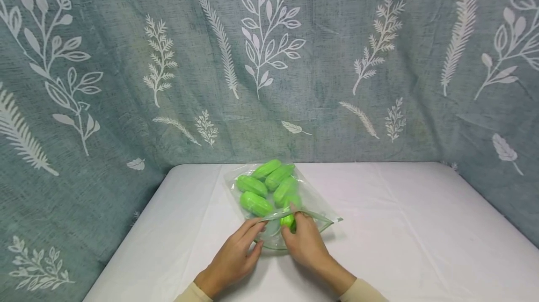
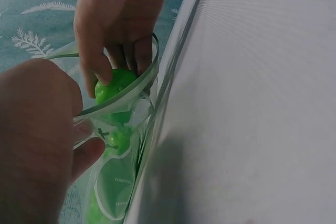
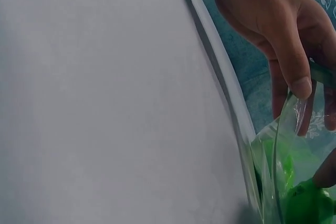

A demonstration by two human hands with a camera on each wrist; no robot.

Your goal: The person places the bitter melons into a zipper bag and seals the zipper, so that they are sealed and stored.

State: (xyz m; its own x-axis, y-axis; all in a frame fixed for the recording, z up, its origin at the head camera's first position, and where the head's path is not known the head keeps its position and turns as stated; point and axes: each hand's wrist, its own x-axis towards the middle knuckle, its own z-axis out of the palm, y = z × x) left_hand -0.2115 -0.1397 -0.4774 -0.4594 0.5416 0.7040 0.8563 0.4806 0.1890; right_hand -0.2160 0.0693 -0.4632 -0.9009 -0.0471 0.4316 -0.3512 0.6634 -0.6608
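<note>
A clear zip bag (image 1: 313, 201) with a green zip edge lies on the table, its mouth spread toward me. Several bright green, oblong, cucumber-like pieces (image 1: 256, 204) lie inside. My left hand (image 1: 236, 255) holds the left side of the bag's mouth, thumb at the near rim, as the right wrist view shows. My right hand (image 1: 309, 243) reaches into the mouth and pinches one green cucumber-like piece (image 2: 114, 83) between thumb and fingers. The bag's film partly covers that piece. A printed label panel (image 2: 115, 184) shows on the bag in the left wrist view.
A white cloth (image 1: 400, 232) covers the table beneath the bag. Behind and at the sides hangs a blue-green curtain (image 1: 320, 119) with white leaf prints, meeting the table's back edge close behind the bag's far end.
</note>
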